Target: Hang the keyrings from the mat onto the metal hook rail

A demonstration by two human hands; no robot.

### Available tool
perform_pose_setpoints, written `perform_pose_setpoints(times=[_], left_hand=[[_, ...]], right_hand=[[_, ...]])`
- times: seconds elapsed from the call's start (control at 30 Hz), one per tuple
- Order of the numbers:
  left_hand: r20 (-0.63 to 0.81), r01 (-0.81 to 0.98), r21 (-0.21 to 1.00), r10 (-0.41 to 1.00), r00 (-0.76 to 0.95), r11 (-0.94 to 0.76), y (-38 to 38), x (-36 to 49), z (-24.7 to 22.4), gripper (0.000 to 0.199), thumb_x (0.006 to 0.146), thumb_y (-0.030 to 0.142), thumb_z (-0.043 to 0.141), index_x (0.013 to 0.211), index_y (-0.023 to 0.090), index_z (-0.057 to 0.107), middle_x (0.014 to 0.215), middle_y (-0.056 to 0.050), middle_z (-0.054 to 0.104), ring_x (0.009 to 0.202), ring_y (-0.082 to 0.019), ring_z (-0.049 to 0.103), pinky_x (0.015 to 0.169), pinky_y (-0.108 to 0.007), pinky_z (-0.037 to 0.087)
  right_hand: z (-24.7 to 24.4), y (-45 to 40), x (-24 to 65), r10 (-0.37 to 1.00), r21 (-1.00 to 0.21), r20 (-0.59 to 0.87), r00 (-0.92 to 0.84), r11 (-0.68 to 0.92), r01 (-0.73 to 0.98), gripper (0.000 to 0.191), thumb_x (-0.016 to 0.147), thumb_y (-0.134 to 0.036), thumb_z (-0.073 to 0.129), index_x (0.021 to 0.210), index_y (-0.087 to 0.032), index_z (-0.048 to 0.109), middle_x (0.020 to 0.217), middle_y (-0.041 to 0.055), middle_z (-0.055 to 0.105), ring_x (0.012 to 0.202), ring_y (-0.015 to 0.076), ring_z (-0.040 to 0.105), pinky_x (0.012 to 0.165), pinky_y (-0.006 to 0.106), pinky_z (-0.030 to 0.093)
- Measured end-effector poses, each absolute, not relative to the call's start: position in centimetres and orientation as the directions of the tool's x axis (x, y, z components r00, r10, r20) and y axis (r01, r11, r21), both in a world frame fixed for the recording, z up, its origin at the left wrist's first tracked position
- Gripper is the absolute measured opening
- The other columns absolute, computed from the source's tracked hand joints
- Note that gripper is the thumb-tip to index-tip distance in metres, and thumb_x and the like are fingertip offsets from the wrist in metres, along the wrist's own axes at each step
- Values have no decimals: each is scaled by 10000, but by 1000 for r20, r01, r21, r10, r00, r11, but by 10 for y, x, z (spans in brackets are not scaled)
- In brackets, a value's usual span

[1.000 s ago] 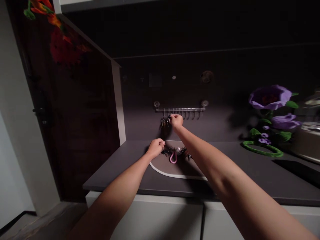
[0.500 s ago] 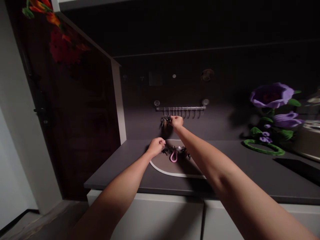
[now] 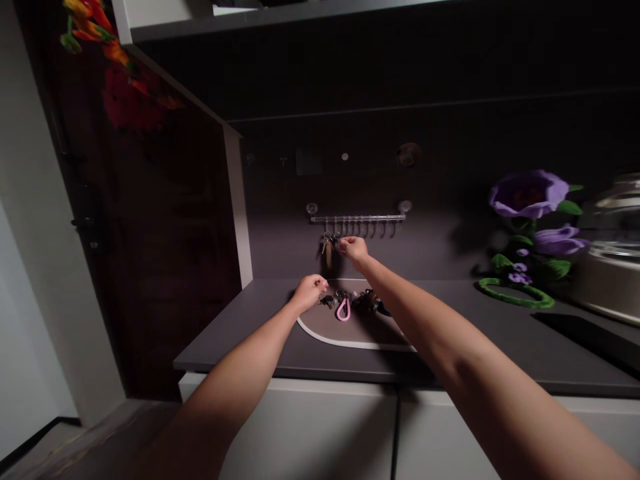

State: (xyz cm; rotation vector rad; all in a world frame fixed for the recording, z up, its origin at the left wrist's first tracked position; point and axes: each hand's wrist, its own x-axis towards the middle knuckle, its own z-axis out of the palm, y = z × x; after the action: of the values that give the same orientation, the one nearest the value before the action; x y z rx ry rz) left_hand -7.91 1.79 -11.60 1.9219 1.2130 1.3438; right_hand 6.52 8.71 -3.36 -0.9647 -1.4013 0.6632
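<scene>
My right hand [image 3: 354, 248] is closed in a pinch just below the clear hook rail [image 3: 357, 218] on the wall. Its fingertips are at a small dark object [image 3: 335, 238] hanging from the rail; whether they still hold it is too small to tell. Left of it hangs a bunch of keys with a brown tag [image 3: 329, 253]. My left hand [image 3: 310, 293] hovers, fingers curled together, over the left part of a brown mat with a white edge [image 3: 340, 337]; anything inside it is hidden. Several key bunches lie on the mat, one with a pink loop strap [image 3: 344, 310].
Purple fabric flowers [image 3: 531, 195] with a green ring base [image 3: 517, 293] stand at the right, near a large glass-topped container [image 3: 613, 273]. A flat black object [image 3: 585, 337] lies in front. An overhanging cabinet [image 3: 300, 73] is above; a dark door [image 3: 165, 267] is at left.
The view has shifted slightly. My right hand stays at the rail, with the hanging dark object now showing more clearly beside its fingertips. My left hand has barely moved.
</scene>
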Motion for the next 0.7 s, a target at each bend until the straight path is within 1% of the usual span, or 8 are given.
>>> perform_pose_setpoints(times=[0.1, 0.17, 0.23, 0.33, 0.43, 0.53, 0.6, 0.7], left_hand=[[477, 371, 793, 871, 117, -483, 17, -81, -115, 139, 717, 230, 488, 678, 134, 580, 600, -10, 599, 588, -109, 538, 614, -228, 410], [476, 362, 797, 872, 114, -483, 16, -82, -115, 130, 708, 229, 504, 680, 132, 588, 589, -8, 597, 576, -105, 531, 605, -225, 410], [469, 349, 804, 874, 126, -482, 15, -83, -115, 123, 695, 227, 524, 686, 129, 596, 584, -6, 594, 562, -101, 520, 588, -221, 406], [448, 336, 813, 879, 163, -476, 12, -86, -115, 117, 672, 219, 553, 698, 118, 608, 592, -9, 595, 563, -99, 513, 579, -218, 402], [439, 372, 793, 876, 200, -483, 9, -89, -113, 138, 664, 228, 574, 719, 113, 626, 614, -13, 603, 581, -99, 509, 606, -228, 409], [436, 404, 766, 866, 244, -499, 8, -92, -112, 174, 684, 239, 564, 763, 106, 642, 652, -23, 619, 603, -103, 517, 635, -241, 417], [421, 443, 742, 864, 277, -503, 7, -93, -112, 195, 692, 230, 562, 807, 100, 650, 710, -38, 640, 638, -112, 532, 667, -254, 426], [418, 497, 691, 851, 318, -525, 8, -94, -112, 215, 708, 216, 554, 856, 100, 658, 825, -63, 662, 731, -130, 557, 735, -271, 431]], right_hand=[[-33, 66, 69, 909, -910, 413, 56, 408, 79, 98, 699, -193, 505, 704, -120, 571, 611, 27, 593, 531, 75, 517, 536, 198, 424], [-37, 54, 70, 905, -902, 425, 5, 423, 92, 118, 710, -212, 506, 736, -121, 577, 648, 38, 614, 565, 87, 538, 557, 206, 426], [-45, 44, 72, 881, -868, 470, -57, 473, 151, 143, 721, -226, 502, 770, -122, 587, 665, 38, 626, 586, 92, 546, 589, 215, 433], [-61, 30, 77, 843, -788, 521, -134, 535, 303, 165, 730, -218, 506, 825, -127, 606, 708, 40, 647, 627, 103, 566, 654, 235, 443], [-76, 17, 85, 816, -671, 545, -192, 562, 483, 200, 744, -218, 524, 904, -150, 623, 830, 59, 671, 742, 140, 599, 719, 262, 439], [-87, 7, 93, 778, -503, 560, -287, 594, 628, 200, 775, -228, 518, 920, -164, 640, 938, 79, 668, 848, 170, 601, 766, 270, 422], [-92, 4, 97, 749, -374, 542, -382, 622, 688, 206, 796, -224, 495, 918, -162, 650, 955, 87, 666, 864, 175, 601, 771, 260, 413], [-95, 5, 100, 703, -200, 510, -495, 657, 727, 234, 815, -205, 458, 934, -158, 654, 953, 91, 666, 867, 171, 599, 764, 240, 402]])
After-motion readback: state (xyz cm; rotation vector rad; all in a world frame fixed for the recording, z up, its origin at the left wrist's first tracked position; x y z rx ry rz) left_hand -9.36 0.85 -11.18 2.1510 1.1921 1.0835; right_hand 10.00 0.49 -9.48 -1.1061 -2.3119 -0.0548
